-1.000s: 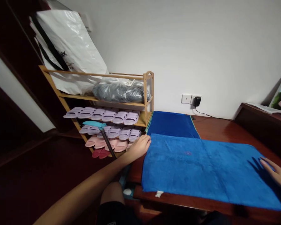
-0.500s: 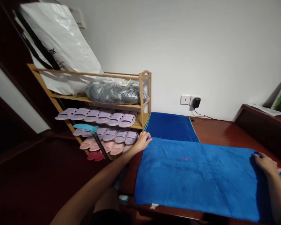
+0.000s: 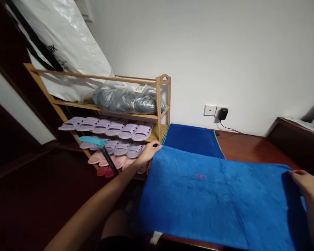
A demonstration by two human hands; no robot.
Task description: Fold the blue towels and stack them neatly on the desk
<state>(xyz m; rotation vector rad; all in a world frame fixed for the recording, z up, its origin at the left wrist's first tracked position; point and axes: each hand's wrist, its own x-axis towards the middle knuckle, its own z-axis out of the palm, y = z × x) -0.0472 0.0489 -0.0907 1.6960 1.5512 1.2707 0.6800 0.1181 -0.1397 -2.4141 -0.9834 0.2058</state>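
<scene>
Fingers pinched together — left hand and right hand each grip a blue towel corner.

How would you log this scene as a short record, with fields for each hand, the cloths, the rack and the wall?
Left hand: pinching blue cloth, far left corner
Right hand: grip at its far right corner
Behind it: darker blue cloth
Rack: white bag, lilac slippers, pink slippers, red slippers
Wall: black adapter, plugged in

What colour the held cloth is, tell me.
Bright blue cloth, seen best in the head view.
</scene>
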